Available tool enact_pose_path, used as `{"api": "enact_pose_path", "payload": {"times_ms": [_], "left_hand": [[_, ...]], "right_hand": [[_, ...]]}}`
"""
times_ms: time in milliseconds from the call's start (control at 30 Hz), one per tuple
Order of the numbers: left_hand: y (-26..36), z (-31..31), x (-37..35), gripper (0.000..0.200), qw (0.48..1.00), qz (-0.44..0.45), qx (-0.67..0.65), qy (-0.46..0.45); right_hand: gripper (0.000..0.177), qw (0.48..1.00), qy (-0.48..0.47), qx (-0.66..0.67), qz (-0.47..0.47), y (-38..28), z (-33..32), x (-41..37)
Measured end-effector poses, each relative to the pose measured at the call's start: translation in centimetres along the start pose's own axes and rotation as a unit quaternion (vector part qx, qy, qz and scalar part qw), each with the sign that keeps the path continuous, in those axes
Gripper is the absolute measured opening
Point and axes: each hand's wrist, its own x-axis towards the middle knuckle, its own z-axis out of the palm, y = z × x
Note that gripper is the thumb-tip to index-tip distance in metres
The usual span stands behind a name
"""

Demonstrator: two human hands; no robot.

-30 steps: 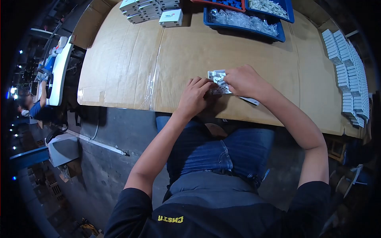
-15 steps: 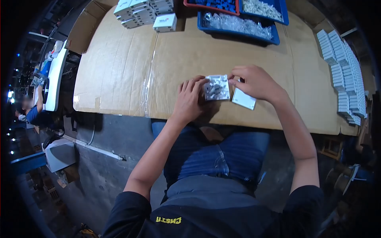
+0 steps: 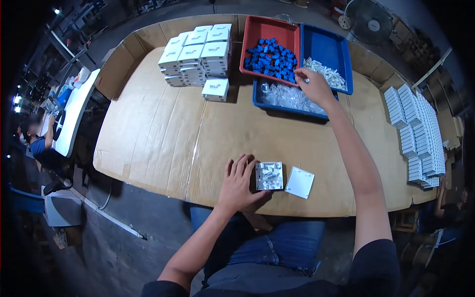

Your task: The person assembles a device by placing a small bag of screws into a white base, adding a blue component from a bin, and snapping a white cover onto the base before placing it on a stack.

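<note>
Near the middle of the surface's near edge, an open white box point(image 3: 269, 163) lay with its hollow facing up, small pale parts point(image 3: 270, 174) showing inside. The left hand point(image 3: 238, 187) rested against its left side, fingers spread fairly wide and curved toward the wall, the thumb reaching along the side closest to the edge. Just right of the box, a flat white cover point(image 3: 300, 182) lay slightly turned on the cardboard-covered surface point(image 3: 158, 128).

Toward the far edge, the right hand point(image 3: 316, 88) hung where a red bin point(image 3: 272, 29) met a blue bin point(image 3: 324, 42). Its fingers were drawn narrow, tips close together; whether they held a piece could not be told. The red bin carried bright blue pieces point(image 3: 272, 58), the blue one small white pieces point(image 3: 329, 74). A second blue bin point(image 3: 287, 109), on the near side of these two, held clear plastic pieces point(image 3: 292, 96).

Left of the bins, toward the far left corner, stood a stack of closed white boxes point(image 3: 198, 54), with a smaller pile point(image 3: 215, 90) just in front. Rows of white stacked units point(image 3: 418, 128) ran along the right edge. Beyond the left edge, another person point(image 3: 42, 143) sat at a white table point(image 3: 76, 114).
</note>
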Motion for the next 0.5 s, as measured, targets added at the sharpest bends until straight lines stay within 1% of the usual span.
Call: {"api": "enact_pose_path", "payload": {"times_ms": [100, 200, 300, 333, 433, 500], "left_hand": [[0.1, -0.2, 0.2, 0.098, 1.000, -0.012, -0.001, -0.019], [-0.4, -0.1, 0.2, 0.097, 1.000, -0.008, -0.005, -0.022], [-0.6, 0.1, 0.3, 0.097, 1.000, -0.006, -0.021, -0.015], [-0.6, 0.0, 0.3, 0.096, 1.000, -0.005, -0.020, -0.014], [-0.4, -0.1, 0.5, 0.096, 0.999, -0.019, -0.029, -0.015], [-0.5, -0.1, 0.6, 0.095, 0.999, -0.019, -0.036, -0.022]], "right_hand": [[0.032, 0.998, 0.005, -0.050, 0.026, 2.9, 1.1, 6.2], [0.035, 0.990, 0.027, -0.136, -0.006, 5.3, 2.5, 11.5], [0.038, 0.984, 0.028, -0.175, 0.011, 5.7, 3.8, 15.4], [0.041, 0.978, 0.009, -0.206, 0.016, 5.7, 4.1, 16.5], [0.043, 0.978, 0.015, -0.208, 0.013, 6.5, 5.9, 18.8], [0.043, 0.979, 0.001, -0.200, 0.041, 7.2, 7.2, 20.2]]}}
